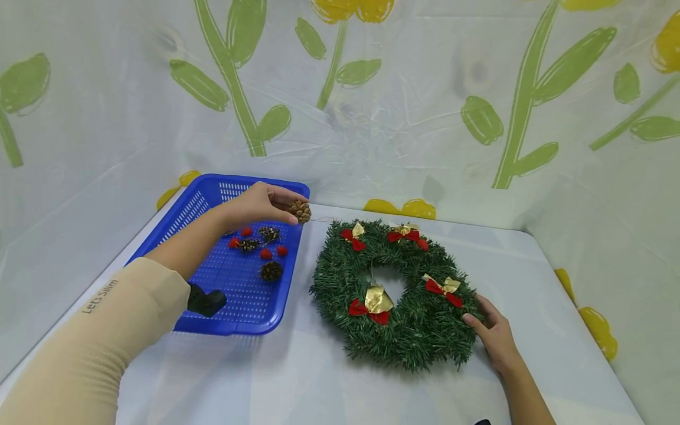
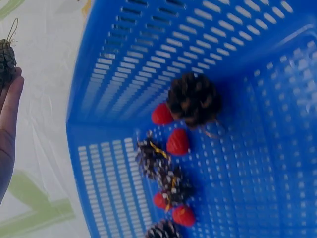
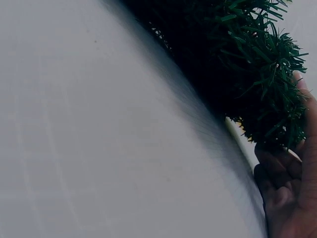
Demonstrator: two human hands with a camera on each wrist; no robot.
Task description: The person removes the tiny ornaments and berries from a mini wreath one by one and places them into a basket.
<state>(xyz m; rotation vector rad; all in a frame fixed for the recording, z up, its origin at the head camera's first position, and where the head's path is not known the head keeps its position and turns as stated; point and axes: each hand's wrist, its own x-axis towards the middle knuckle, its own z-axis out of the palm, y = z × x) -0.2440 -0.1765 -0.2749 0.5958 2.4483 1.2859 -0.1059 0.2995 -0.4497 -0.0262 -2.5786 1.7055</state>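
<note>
In the head view my left hand [image 1: 259,205] pinches a brown pine cone [image 1: 300,211] above the right side of the blue basket [image 1: 287,295]. A thin loop of cord trails from the cone; the left wrist view shows that loop on top of the pine cone [image 2: 7,64]. My right hand [image 1: 495,335] grips the right edge of a green wreath [image 1: 425,330], thumb on top. From the right wrist view, its curled fingers [image 3: 277,171] sit beneath the wreath's rim. Red-and-gold bows [image 1: 445,289] and a red berry [image 1: 422,244] decorate the wreath.
Inside the basket lie several pine cones [image 1: 271,271] and red berries [image 1: 282,251]. The white table [image 1: 297,378] carries both basket and wreath. Behind it rises a pale curtain [image 1: 404,118] printed with green leaves and yellow flowers.
</note>
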